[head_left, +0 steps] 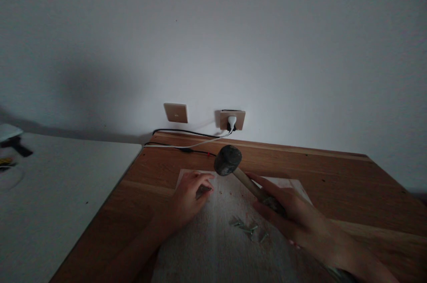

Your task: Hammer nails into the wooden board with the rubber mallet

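A rubber mallet with a black head and a wooden handle is in my right hand. Its head is raised over the far part of a pale wooden board. My left hand is at the board's far left, thumb and fingers brought together in a pinch. What sits between those fingertips is too small and dark to make out. Between my hands lies a loose pile of metal screws or nails. A row of small dark marks or heads runs across the board near its far edge.
The board rests on a brown wooden table against a white wall. A plug is in a wall socket, its cables running along the table's back edge. To the left is a white surface with a black object.
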`<control>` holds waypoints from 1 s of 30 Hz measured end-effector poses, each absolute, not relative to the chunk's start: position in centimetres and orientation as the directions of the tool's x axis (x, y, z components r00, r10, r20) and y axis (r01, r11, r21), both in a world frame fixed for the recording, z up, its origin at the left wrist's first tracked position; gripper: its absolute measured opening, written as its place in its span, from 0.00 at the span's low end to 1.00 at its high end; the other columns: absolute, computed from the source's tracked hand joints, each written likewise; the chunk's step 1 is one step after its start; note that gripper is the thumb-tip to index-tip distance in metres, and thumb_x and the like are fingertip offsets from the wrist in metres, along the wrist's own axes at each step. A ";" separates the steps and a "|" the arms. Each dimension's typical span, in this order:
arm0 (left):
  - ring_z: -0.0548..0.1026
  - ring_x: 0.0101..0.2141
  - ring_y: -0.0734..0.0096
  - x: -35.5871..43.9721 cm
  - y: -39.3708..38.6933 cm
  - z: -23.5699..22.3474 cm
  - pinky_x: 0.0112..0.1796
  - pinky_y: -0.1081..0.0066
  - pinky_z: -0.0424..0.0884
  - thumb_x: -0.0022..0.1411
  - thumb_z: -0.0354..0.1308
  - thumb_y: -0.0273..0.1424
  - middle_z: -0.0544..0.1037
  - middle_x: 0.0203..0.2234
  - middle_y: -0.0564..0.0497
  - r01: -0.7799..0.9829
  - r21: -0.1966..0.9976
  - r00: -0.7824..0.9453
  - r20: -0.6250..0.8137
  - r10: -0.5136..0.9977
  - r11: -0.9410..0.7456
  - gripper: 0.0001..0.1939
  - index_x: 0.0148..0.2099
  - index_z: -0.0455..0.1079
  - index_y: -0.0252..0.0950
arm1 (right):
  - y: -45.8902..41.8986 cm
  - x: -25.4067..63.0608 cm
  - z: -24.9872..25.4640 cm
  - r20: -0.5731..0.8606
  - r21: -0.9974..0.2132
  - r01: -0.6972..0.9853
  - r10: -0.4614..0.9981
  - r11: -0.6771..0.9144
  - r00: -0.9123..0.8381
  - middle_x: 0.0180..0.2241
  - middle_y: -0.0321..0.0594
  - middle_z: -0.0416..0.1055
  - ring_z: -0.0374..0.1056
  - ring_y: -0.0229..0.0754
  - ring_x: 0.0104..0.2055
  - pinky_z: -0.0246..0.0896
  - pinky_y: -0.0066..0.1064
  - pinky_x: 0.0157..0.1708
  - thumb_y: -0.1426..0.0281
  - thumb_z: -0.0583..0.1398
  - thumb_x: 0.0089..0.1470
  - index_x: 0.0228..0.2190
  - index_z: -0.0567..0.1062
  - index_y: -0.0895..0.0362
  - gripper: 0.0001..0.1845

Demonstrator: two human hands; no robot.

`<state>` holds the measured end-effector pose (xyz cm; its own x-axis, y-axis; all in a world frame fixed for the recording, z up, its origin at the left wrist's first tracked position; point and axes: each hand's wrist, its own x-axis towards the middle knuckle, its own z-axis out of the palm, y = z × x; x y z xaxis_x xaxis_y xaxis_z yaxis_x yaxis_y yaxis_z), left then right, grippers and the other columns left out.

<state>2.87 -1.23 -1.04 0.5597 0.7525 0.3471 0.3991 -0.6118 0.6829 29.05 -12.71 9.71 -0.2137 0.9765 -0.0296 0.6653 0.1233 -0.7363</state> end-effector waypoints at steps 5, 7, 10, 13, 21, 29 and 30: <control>0.78 0.50 0.56 3.0 -1.2 -1.2 0.54 0.54 0.69 0.64 0.65 0.23 0.85 0.38 0.51 0.400 0.696 0.572 0.319 0.756 -0.596 0.17 0.53 0.75 0.41 | -12.8 29.0 9.6 0.012 -0.702 0.697 0.981 0.148 -0.196 0.48 0.43 0.85 0.82 0.48 0.44 0.77 0.34 0.43 0.57 0.53 0.71 0.69 0.65 0.54 0.31; 0.78 0.51 0.56 3.0 -1.2 -1.2 0.54 0.55 0.69 0.64 0.65 0.23 0.85 0.38 0.51 0.405 0.700 0.571 0.308 0.761 -0.588 0.15 0.51 0.76 0.41 | -12.8 28.9 9.6 0.008 -0.684 0.715 0.982 0.143 -0.189 0.51 0.43 0.84 0.82 0.49 0.47 0.77 0.35 0.45 0.57 0.54 0.70 0.69 0.66 0.52 0.30; 0.78 0.51 0.56 3.0 -1.3 -1.1 0.56 0.54 0.67 0.63 0.65 0.23 0.85 0.39 0.51 0.408 0.708 0.562 0.302 0.770 -0.576 0.15 0.51 0.75 0.41 | -12.8 28.6 9.7 0.007 -0.664 0.736 0.986 0.131 -0.169 0.51 0.43 0.85 0.82 0.52 0.50 0.78 0.37 0.46 0.56 0.55 0.69 0.67 0.69 0.52 0.30; 0.78 0.50 0.57 3.1 -1.4 -0.9 0.56 0.53 0.67 0.63 0.65 0.23 0.85 0.38 0.52 0.412 0.719 0.554 0.290 0.780 -0.560 0.17 0.53 0.75 0.42 | -12.8 28.6 9.5 -0.006 -0.661 0.740 0.985 0.127 -0.175 0.52 0.45 0.84 0.81 0.53 0.51 0.78 0.38 0.47 0.55 0.53 0.70 0.67 0.69 0.53 0.30; 0.79 0.47 0.57 3.3 -1.4 -0.8 0.53 0.57 0.70 0.60 0.68 0.24 0.84 0.39 0.49 0.463 0.709 0.523 0.265 0.810 -0.531 0.06 0.38 0.76 0.40 | -13.0 28.6 7.5 -0.127 -0.599 0.795 0.968 0.099 -0.217 0.50 0.51 0.82 0.80 0.52 0.50 0.75 0.46 0.54 0.52 0.49 0.71 0.71 0.63 0.55 0.35; 0.78 0.47 0.58 3.4 -1.9 -0.5 0.54 0.56 0.68 0.59 0.67 0.23 0.85 0.34 0.54 0.453 0.774 0.513 0.180 0.840 -0.443 0.49 0.76 0.49 0.41 | -14.2 28.4 6.4 -0.148 -0.606 0.792 0.968 0.073 -0.203 0.61 0.50 0.77 0.76 0.54 0.60 0.74 0.44 0.58 0.49 0.49 0.71 0.70 0.64 0.53 0.35; 0.78 0.47 0.58 3.3 -1.9 -0.6 0.54 0.56 0.68 0.59 0.67 0.23 0.85 0.34 0.54 0.459 0.771 0.513 0.177 0.840 -0.442 0.50 0.77 0.46 0.42 | -14.2 28.5 6.2 -0.143 -0.616 0.784 0.967 0.081 -0.212 0.61 0.49 0.77 0.76 0.54 0.60 0.73 0.45 0.58 0.50 0.50 0.71 0.70 0.64 0.53 0.34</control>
